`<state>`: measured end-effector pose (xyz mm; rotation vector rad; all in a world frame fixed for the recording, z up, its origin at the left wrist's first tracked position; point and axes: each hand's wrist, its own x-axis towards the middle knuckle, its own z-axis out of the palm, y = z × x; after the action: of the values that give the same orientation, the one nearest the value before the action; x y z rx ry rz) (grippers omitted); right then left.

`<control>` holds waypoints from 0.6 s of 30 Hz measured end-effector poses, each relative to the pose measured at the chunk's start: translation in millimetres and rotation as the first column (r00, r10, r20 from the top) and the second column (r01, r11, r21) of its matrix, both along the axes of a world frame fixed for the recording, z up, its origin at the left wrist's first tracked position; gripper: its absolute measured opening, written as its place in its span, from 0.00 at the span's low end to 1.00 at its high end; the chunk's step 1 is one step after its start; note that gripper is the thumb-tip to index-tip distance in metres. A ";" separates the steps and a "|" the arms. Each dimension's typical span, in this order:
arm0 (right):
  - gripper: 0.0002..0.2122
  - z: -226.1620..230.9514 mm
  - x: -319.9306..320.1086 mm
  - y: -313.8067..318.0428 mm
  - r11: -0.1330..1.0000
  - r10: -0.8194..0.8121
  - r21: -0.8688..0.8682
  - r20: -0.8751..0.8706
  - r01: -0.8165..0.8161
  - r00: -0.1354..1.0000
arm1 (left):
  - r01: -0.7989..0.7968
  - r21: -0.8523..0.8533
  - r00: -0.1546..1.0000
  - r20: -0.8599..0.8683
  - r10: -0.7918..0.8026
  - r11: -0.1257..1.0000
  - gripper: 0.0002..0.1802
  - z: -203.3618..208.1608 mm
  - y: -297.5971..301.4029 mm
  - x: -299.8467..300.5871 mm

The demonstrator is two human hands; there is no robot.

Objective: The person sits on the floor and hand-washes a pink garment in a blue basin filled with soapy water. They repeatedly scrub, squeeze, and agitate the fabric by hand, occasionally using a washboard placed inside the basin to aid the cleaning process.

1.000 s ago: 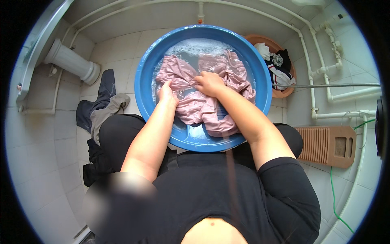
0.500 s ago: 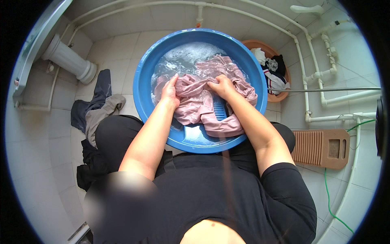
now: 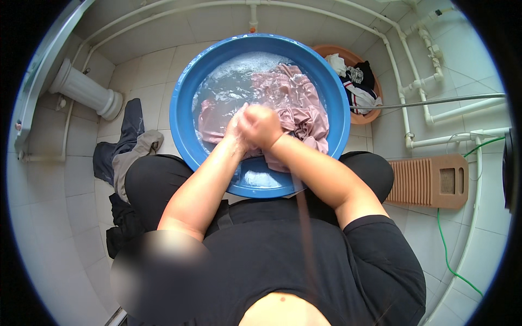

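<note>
Pink wet cloth [image 3: 296,98] lies spread in soapy water in a round blue basin [image 3: 178,108] between my knees. Its bulk is bunched on the right, and a smaller part shows at the left. My left hand [image 3: 237,129] and my right hand [image 3: 262,126] are pressed together over the cloth near the basin's middle. The right is curled like a fist against the left and smeared by motion. Both look closed; whatever is between them, if anything, is hidden. Suds float at the far side of the water.
An orange-brown basin [image 3: 363,117] with black and white clothes stands at the far right. A brown washboard [image 3: 418,182] lies right of my knee. Dark and beige garments [image 3: 130,130] lie on the tiles at left, near a white pedestal [image 3: 87,89]. White pipes [image 3: 405,117] line the wall.
My hands were apart, each on the pink cloth; they have come together near the middle. The cloth has sunk flatter, and the blue ridged surface seen under it before is now covered.
</note>
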<state>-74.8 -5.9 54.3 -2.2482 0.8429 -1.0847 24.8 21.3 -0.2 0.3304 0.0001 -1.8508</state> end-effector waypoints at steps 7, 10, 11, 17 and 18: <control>0.09 33.7 9.8 40.8 0.984 -0.006 -0.175 -0.074 -0.008 0.997 | -0.230 -0.366 0.872 0.334 0.358 0.902 0.24 -19.8 14.4 -5.5; 0.08 10.2 -4.3 7.7 0.968 0.186 -0.156 -0.091 -0.198 0.978 | -0.291 -0.155 0.946 0.103 0.309 0.944 0.33 -1.8 10.0 -21.3; 0.08 -2.9 -6.4 -8.7 0.979 0.115 -0.158 -0.094 -0.129 0.989 | -0.145 0.157 0.963 0.250 0.103 0.977 0.30 33.6 5.9 -21.3; 0.15 -9.8 -35.0 -86.4 0.899 -0.337 0.206 -0.240 0.387 0.910 | -0.285 0.171 0.837 0.523 0.158 0.943 0.12 46.0 -11.7 13.6; 0.17 -13.7 -41.6 -89.3 0.908 -0.260 0.245 -0.307 0.340 0.916 | -0.441 0.098 0.729 0.619 0.292 0.892 0.12 39.4 -17.2 21.2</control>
<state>-116.4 -95.3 40.6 -2.0785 1.4086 -0.7227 46.0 4.0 39.2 1.0044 -0.1322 -1.2811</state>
